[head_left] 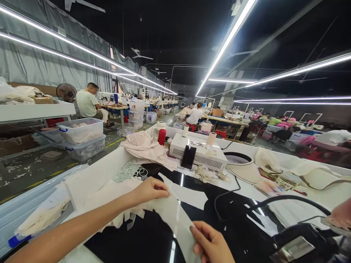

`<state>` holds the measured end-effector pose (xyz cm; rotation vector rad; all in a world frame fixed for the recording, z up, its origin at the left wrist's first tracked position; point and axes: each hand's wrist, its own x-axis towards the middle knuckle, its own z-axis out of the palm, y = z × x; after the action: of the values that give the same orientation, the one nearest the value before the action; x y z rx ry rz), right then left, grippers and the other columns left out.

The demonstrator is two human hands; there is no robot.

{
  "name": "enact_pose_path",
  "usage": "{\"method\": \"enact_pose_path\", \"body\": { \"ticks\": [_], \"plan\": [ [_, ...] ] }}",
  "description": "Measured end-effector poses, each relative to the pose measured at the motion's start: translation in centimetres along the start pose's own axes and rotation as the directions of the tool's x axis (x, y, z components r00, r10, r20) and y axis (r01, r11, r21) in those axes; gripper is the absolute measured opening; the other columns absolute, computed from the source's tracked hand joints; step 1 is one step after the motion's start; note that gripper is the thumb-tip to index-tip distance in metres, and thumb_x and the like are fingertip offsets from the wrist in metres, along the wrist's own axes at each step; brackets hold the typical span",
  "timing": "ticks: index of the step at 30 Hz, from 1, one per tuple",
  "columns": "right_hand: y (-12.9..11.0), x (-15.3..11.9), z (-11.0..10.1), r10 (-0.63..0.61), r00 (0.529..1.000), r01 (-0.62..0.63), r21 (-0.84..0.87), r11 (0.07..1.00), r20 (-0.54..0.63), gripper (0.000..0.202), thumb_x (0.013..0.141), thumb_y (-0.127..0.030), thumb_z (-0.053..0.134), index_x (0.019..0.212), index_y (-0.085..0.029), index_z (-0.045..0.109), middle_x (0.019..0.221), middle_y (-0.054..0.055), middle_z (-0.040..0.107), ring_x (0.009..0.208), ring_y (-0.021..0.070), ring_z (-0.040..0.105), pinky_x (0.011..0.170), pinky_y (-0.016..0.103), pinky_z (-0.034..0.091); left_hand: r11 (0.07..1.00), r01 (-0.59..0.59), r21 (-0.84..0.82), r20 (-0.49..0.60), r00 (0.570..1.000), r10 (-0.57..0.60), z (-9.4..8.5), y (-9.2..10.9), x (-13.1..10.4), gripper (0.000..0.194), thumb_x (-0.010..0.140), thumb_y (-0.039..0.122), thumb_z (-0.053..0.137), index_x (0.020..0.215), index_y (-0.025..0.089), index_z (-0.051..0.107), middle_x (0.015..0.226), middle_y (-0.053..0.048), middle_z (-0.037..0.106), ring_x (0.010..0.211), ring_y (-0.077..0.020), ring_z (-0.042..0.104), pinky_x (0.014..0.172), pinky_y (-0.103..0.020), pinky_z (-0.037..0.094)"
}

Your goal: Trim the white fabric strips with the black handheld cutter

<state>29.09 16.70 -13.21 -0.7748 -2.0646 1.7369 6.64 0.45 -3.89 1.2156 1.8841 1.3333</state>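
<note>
A pale, translucent curved fabric piece [175, 215] stretches between my two hands above a glossy black surface [128, 241]. My left hand [149, 191] pinches its far end between thumb and fingertips. Lower down, my right hand [211, 243] grips the near end, thumb on top. Just behind it lies a second white fabric piece [190, 196], flat on the black surface. Beside my left forearm, cream fabric pieces [95, 193] are heaped loosely, with a tangle of pale green cord [128, 171] behind them.
A white box-shaped machine [197, 149] stands at the back, a phone [188, 157] leaning against it. At right are a dark bulky device [304, 241] with a hose and another person's hand [341, 217]. A black cable [216, 199] crosses the surface. Plastic bins [82, 133] stand left.
</note>
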Motion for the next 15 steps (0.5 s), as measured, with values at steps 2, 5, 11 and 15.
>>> {"method": "enact_pose_path", "body": {
  "ticks": [2, 5, 11, 15],
  "plan": [
    [-1.2, 2.5, -0.6, -0.079, 0.988, 0.078, -0.012, 0.997, -0.13, 0.063, 0.073, -0.075, 0.07, 0.095, -0.017, 0.076, 0.079, 0.009, 0.076, 0.071, 0.0262, 0.075, 0.054, 0.029, 0.057, 0.998, -0.049, 0.048, -0.059, 0.997, 0.052, -0.7, -0.3, 2.3, 0.035, 0.078, 0.043, 0.073, 0.093, 0.012, 0.082, 0.083, -0.006, 0.078, 0.072, -0.0171, 0.067, 0.066, -0.023, 0.047],
    [-2.5, 5.9, -1.3, -0.213, 0.929, 0.19, -0.105, 0.976, -0.302, 0.061, 0.082, -0.07, 0.062, 0.108, -0.017, 0.074, 0.109, 0.014, 0.076, 0.102, 0.0313, 0.073, 0.092, 0.041, 0.059, 0.978, -0.138, 0.155, -0.131, 0.979, 0.159, -1.0, -0.9, 5.1, 0.032, 0.088, 0.039, 0.066, 0.102, 0.014, 0.081, 0.101, -0.007, 0.08, 0.091, -0.0205, 0.072, 0.081, -0.025, 0.052],
    [-1.2, 8.9, -1.3, -0.465, 0.852, 0.361, -0.374, 0.855, -0.242, 0.043, 0.093, -0.055, 0.052, 0.101, -0.021, 0.077, 0.123, 0.011, 0.073, 0.121, 0.0303, 0.065, 0.112, 0.047, 0.045, 0.854, -0.25, 0.456, 0.036, 0.964, 0.263, -0.9, -4.6, 6.8, 0.024, 0.089, 0.015, 0.062, 0.097, 0.024, 0.082, 0.109, -0.001, 0.08, 0.107, -0.0198, 0.072, 0.097, -0.027, 0.049],
    [0.8, 8.9, -1.4, -0.499, 0.859, 0.384, -0.503, 0.774, -0.112, 0.036, 0.098, -0.041, 0.046, 0.103, -0.023, 0.076, 0.12, 0.008, 0.074, 0.112, 0.0261, 0.07, 0.105, 0.042, 0.052, 0.758, -0.289, 0.585, 0.169, 0.957, 0.235, -0.6, -6.8, 6.6, 0.025, 0.09, 0.012, 0.061, 0.097, 0.026, 0.082, 0.108, 0.001, 0.079, 0.105, -0.0188, 0.072, 0.094, -0.024, 0.049]
  ]
}}
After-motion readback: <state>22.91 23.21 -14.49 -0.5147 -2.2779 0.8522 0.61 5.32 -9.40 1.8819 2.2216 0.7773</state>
